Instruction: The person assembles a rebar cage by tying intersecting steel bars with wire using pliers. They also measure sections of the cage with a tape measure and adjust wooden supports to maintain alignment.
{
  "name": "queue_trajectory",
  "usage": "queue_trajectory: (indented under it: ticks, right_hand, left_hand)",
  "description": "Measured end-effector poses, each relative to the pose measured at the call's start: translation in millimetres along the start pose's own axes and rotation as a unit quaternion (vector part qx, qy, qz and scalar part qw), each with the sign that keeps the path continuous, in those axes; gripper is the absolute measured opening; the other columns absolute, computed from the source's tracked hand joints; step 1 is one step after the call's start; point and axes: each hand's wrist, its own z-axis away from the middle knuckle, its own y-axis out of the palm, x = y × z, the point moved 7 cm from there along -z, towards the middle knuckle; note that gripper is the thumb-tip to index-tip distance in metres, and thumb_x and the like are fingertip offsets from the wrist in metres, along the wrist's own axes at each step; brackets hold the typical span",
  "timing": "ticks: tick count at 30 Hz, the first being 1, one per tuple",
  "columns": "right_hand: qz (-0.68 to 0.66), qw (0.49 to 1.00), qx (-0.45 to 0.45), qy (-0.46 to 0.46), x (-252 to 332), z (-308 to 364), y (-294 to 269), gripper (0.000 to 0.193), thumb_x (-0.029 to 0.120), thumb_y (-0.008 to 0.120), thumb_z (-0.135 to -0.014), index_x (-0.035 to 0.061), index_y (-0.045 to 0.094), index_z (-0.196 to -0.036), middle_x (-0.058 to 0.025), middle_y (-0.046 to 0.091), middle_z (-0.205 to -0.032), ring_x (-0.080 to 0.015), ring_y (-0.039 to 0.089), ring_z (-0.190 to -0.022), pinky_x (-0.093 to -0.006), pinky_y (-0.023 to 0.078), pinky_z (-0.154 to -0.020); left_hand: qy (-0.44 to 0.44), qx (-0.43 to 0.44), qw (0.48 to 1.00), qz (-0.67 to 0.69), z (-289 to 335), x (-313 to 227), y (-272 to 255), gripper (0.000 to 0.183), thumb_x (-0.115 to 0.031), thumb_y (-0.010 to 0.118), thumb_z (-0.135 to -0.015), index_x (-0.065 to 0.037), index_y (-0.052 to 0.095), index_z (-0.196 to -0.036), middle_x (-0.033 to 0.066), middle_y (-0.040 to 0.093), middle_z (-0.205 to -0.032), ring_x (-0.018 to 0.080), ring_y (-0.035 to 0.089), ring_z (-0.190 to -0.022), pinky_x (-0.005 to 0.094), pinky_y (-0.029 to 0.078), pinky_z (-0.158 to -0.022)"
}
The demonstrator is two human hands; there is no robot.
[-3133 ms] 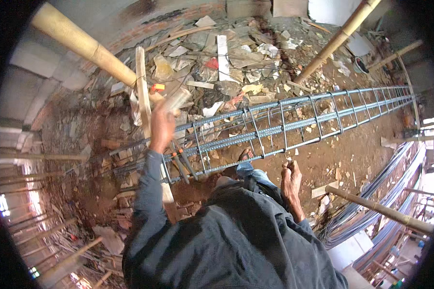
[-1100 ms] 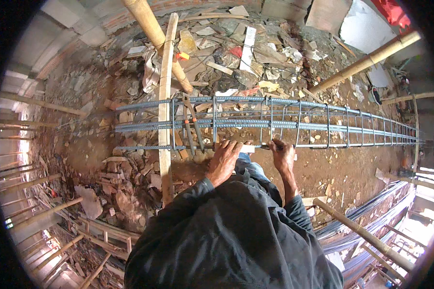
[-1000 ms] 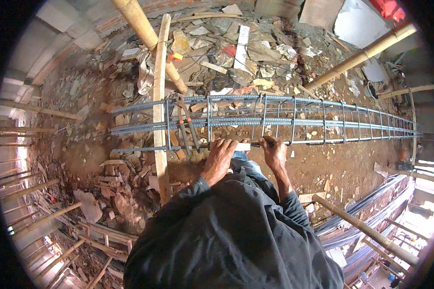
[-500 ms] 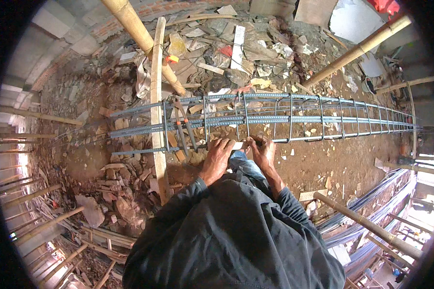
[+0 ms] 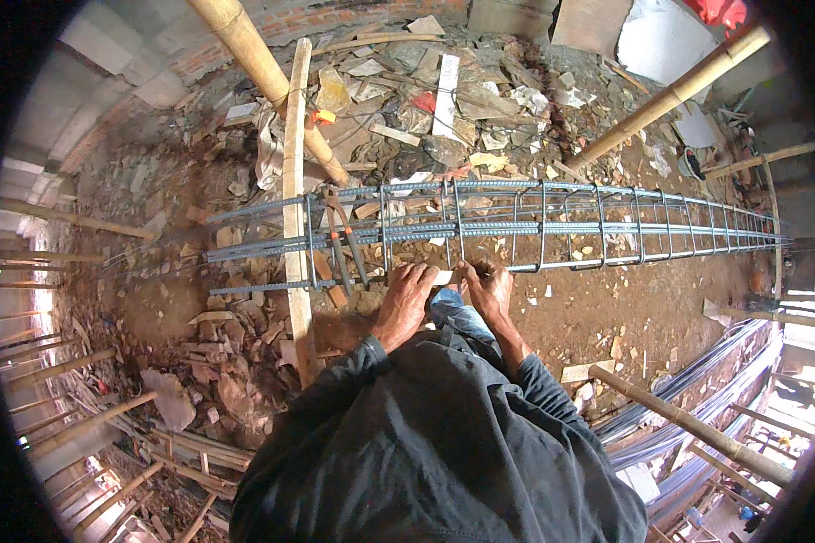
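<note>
In front of me lies a long cage of ribbed steel bars (image 5: 552, 226) with square stirrups round it. My left hand (image 5: 407, 303) is at its near bar, fingers curled over one end of a short pale strip (image 5: 444, 277). At the strip's other end, my right hand (image 5: 490, 294) has its fingers pinched together; the fingertips hide what is between them. A pair of long-handled pincers (image 5: 345, 240) with orange-red on the handles leans across the bars, left of my left hand. Part of my blue trouser leg (image 5: 457, 312) shows between my wrists.
An upright-looking wooden batten (image 5: 295, 181) crosses the cage's left end. Bamboo poles (image 5: 263, 81) slant in at the far left, and another pole (image 5: 670, 100) at the far right. Broken boards and rubble (image 5: 407, 100) cover the ground beyond. Bundled steel bars (image 5: 688, 389) lie at the near right.
My right hand has shifted very slightly left and its fingers have moved a little. My left hand stays nearly where it was, and the pincers still rest on the cage.
</note>
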Motion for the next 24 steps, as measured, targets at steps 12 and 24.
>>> queue_trajectory:
  ticks: [12, 24]
  right_hand:
    - [-0.006, 1.0, 0.005, 0.028, -5.5, -0.5, 5.4, 0.037, 0.034, 0.073, -0.096, -0.0024, 0.08, -0.099, -0.0181, 0.079, -0.082, -0.0278, 0.079, -0.075, -0.0406, 0.06, -0.073]
    - [-0.19, 0.98, -0.036, 0.046, -11.8, 6.6, -2.4, 0.051, 0.033, 0.08, -0.098, -0.0032, 0.069, -0.131, -0.0192, 0.079, -0.108, -0.0213, 0.075, -0.097, -0.0358, 0.058, -0.084]
  left_hand:
    - [-0.014, -0.005, 1.0, 0.003, -0.2, 2.1, 2.7, 0.049, 0.01, 0.057, -0.087, 0.0, 0.062, -0.135, 0.0204, 0.064, -0.131, 0.0427, 0.056, -0.128, 0.0513, 0.043, -0.116]
    - [-0.035, -0.059, 0.997, 0.038, -7.0, -3.8, -17.3, 0.043, 0.008, 0.06, -0.092, 0.0, 0.064, -0.135, 0.0211, 0.068, -0.127, 0.045, 0.062, -0.122, 0.0521, 0.049, -0.108]
